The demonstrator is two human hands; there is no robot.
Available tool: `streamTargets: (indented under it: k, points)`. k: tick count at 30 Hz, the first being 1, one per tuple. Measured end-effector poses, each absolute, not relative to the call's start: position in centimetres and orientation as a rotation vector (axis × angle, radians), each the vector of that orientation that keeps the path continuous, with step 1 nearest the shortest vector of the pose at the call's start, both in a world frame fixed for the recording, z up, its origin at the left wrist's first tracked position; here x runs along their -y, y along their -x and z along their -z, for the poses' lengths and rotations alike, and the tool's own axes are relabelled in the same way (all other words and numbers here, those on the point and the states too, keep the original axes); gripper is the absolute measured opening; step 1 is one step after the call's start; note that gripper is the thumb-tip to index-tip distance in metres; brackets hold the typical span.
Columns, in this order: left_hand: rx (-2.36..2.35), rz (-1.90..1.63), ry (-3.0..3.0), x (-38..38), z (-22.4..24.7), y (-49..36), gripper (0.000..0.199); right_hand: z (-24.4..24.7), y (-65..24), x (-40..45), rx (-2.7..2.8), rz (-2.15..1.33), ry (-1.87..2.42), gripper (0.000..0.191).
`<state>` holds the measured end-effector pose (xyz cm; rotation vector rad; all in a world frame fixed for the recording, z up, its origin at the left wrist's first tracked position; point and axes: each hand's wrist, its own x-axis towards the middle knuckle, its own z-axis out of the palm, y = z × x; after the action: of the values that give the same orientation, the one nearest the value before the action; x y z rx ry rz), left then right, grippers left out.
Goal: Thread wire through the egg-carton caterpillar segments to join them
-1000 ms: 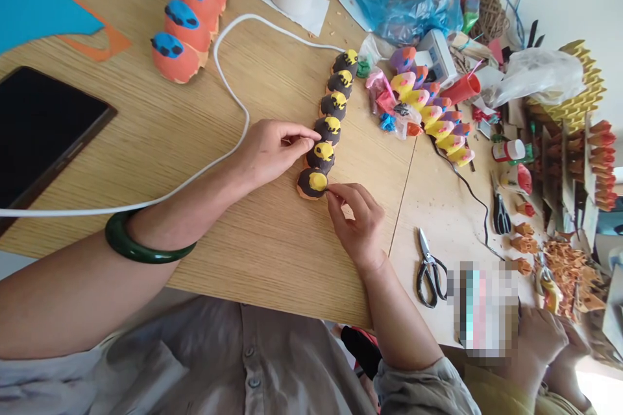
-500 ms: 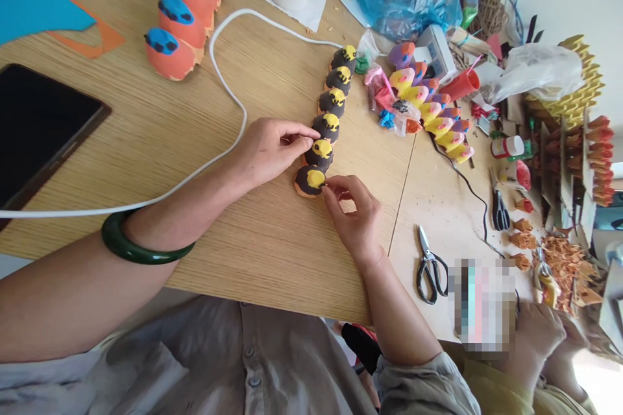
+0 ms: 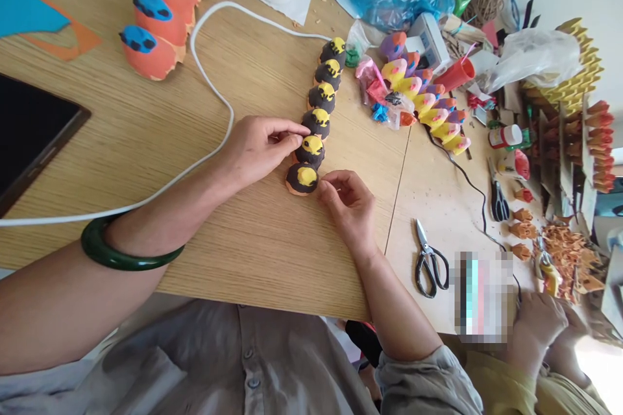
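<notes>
A row of black, dome-shaped pieces with yellow clay patches [image 3: 316, 120] lies on the table in front of me. Thin dark bits mark most of the yellow patches; the nearest piece [image 3: 302, 179] has a plain yellow blob. My left hand [image 3: 263, 146], below a green bangle [image 3: 129, 246], steadies the row's left side, thumb and forefinger closed against it near the second and third nearest pieces. Just right of the nearest piece, my right hand [image 3: 348, 207] is pinched, thumb against forefinger. Whatever may be between those fingertips is too small to make out.
A white cable [image 3: 214, 87] curves past the row. Orange domes with blue tops [image 3: 150, 52] and a dark tablet-like device [image 3: 39, 133] lie left. Rightward are yellow-and-purple pieces [image 3: 423, 100], scissors [image 3: 428, 262] and another person's hands [image 3: 545, 321].
The view has shifted a little, so the table things appear farther left. My right fingertips have drawn slightly away from the nearest piece. My left hand stays at the row.
</notes>
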<state>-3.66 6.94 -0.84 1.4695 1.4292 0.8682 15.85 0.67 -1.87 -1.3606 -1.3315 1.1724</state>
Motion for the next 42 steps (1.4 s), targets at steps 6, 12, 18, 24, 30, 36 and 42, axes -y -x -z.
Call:
streamTargets:
  k: [6, 12, 18, 24, 30, 36, 42]
  points:
    - [-1.414, -0.876, -1.452, -7.0, 0.9, 3.7, 0.038, 2.1, -15.8, -1.3, 1.369, -1.221, 1.405, 0.044]
    - [-1.423, -0.880, -1.440, -6.8, 0.9, 3.5, 0.034, 2.0, -15.7, -1.3, 1.349, -1.233, 1.383, 0.050]
    - [-1.381, -0.897, -1.420, -6.8, -0.4, 4.2, 0.031, 2.3, -16.1, -1.2, 1.337, -1.201, 1.375, 0.050]
    - [-1.268, -0.529, -1.595, -7.4, -1.4, 6.9, 0.044, 2.9, -16.4, -0.9, 1.340, -1.177, 1.334, 0.044]
    - [-1.424, -0.268, -1.758, -6.7, -0.9, 5.7, 0.053, 3.1, -16.3, -0.6, 1.278, -1.218, 1.297, 0.033]
    - [-1.492, -0.497, -1.816, -5.4, 0.1, 3.9, 0.046, 3.2, -16.4, -0.5, 1.257, -1.210, 1.269, 0.028]
    - [-1.492, -0.635, -1.870, -4.9, 0.7, 3.5, 0.043, 3.2, -16.6, -0.6, 1.332, -1.076, 1.234, 0.016]
